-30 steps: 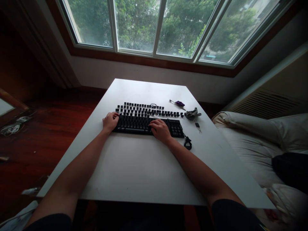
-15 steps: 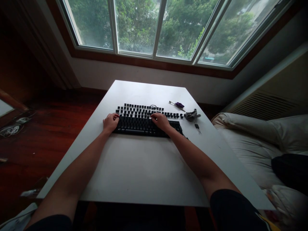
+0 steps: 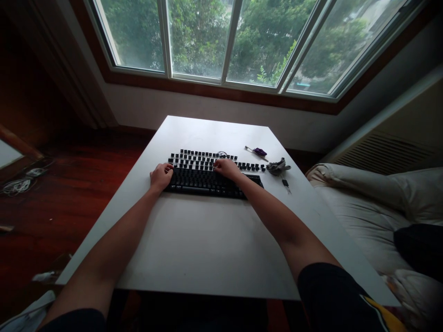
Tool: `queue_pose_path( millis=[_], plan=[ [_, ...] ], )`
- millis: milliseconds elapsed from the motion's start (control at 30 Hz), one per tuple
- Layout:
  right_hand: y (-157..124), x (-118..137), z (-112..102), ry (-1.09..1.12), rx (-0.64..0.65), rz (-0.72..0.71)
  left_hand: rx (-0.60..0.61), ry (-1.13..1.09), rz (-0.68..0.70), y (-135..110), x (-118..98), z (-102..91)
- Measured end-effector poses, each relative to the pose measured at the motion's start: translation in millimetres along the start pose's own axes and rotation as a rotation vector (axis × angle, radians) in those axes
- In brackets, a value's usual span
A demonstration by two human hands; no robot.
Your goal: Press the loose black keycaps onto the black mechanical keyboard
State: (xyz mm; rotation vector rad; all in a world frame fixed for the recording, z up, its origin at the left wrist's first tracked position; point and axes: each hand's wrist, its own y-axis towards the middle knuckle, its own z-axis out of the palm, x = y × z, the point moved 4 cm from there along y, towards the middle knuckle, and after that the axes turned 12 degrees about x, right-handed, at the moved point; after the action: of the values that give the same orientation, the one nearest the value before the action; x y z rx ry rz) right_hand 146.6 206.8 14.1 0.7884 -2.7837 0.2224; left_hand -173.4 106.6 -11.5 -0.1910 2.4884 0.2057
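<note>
A black keyboard lies across the white table. Its left end is gripped by my left hand, with the fingers curled at the back corner. Loose black keycaps stand in several rows just behind the keyboard. Over the keyboard's back edge, beside those rows, my right hand has its fingertips pinched together. Whatever they hold, if anything, is too small to make out. My right hand and forearm cover part of the keyboard's right side.
To the right lie a crumpled grey cloth, a small black item and a purple thing beside a thin stick. A thin wire loop rests among the keycaps. A pale sofa stands right of the table.
My right hand has shifted slightly left along the back edge of the keyboard. My left hand stays at the keyboard's left end. The view has moved a little.
</note>
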Motion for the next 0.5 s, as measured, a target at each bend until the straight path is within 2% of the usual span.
queue_pose_path(
  millis=[133, 267, 400, 500],
  plan=[
    [10.6, -5.7, 1.5, 0.079, 0.056, 0.063, 0.003, 0.003, -0.01, -0.4, -1.1, 0.1],
    [13.9, -7.7, 3.3, 0.099, 0.045, 0.084, 0.004, 0.002, -0.012, -0.5, -1.8, -0.1],
    [7.7, -6.7, 3.3, 0.157, -0.034, 0.074, 0.003, 0.002, -0.008, 0.0, -1.6, -0.1],
    [-3.1, -3.4, 1.3, 0.27, -0.111, 0.009, -0.002, 0.009, -0.006, 0.4, -1.6, 0.4]
  ],
)
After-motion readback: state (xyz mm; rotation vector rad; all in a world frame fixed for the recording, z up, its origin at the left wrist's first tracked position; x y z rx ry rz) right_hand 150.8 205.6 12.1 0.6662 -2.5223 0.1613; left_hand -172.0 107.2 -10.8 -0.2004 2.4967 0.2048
